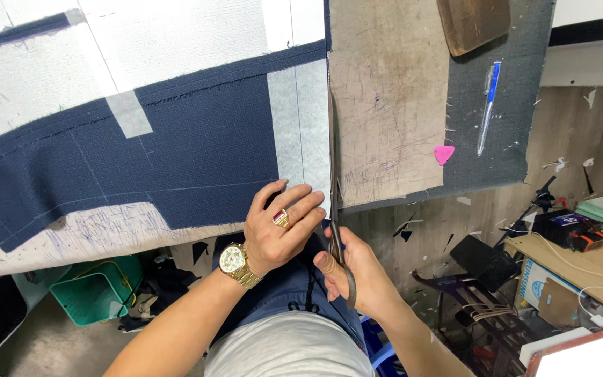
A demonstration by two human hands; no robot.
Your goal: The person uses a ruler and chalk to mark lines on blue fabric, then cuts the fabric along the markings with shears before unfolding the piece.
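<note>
The navy fabric panel [141, 150] lies flat across the worktop [378, 105], its pale interfacing strip [300, 122] ending just beside the worktop's bare brown surface. The left hand [280, 227], wearing a gold watch [235, 264] and a red-stoned ring [280, 218], presses its spread fingers on the fabric's near corner. The right hand [354, 272] is closed around the handles of the scissors [335, 209], whose blades run along the fabric's right edge. Right of the fabric, on the worktop's dark mat, lie a pink chalk piece [444, 153] and a blue pen [488, 105].
</note>
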